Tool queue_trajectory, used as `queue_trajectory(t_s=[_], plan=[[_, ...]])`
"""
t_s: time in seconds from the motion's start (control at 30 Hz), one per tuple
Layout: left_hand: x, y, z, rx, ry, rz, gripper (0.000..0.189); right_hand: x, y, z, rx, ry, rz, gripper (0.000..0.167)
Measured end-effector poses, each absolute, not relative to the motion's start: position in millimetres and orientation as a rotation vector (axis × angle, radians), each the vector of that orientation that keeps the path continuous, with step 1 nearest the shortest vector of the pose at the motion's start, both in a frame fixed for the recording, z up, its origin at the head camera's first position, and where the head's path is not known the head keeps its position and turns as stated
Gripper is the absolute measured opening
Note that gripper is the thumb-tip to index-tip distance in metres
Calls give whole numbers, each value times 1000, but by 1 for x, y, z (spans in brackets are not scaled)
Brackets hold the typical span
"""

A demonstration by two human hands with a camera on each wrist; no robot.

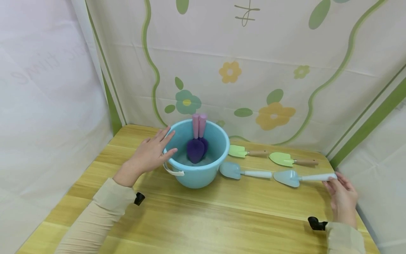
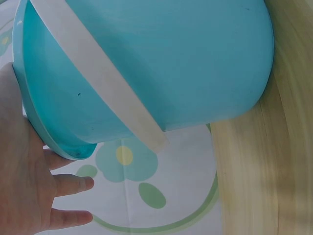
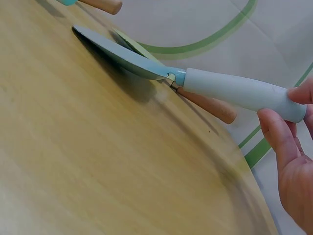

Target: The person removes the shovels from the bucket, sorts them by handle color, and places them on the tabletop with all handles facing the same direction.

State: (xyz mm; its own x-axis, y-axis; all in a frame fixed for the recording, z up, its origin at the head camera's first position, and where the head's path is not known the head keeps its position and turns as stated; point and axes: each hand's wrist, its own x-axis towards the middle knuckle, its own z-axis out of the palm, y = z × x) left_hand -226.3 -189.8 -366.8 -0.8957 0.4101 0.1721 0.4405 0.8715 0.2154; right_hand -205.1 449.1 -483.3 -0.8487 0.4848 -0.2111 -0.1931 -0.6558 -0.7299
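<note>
Fabric-walled booth (image 1: 54, 113), floral curtain (image 1: 203, 35), wood-grain tabletop (image 1: 222, 222)

Your right hand (image 3: 292, 169) cut by the right wrist view's edge; bucket (image 2: 195, 58) cropped at your left wrist view's top; rear purple trowel (image 1: 203, 131) partly hidden behind front purple trowel (image 1: 195, 150)

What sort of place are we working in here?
Probably a curtained-off tabletop booth, perhaps indoors: flower-printed cloth hangs behind a wood-grain table, which holds a blue bucket and small trowels.

Smooth plastic bucket (image 1: 197, 176), wood-grained table (image 1: 203, 218)
</note>
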Motion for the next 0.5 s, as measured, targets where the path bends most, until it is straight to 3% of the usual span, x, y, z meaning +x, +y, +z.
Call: queue_trajectory(t_s=[0.5], plan=[[-228,-191,-369,-672,-2925,-396,73,-203,458,-493,-503,-1016,2577,34]])
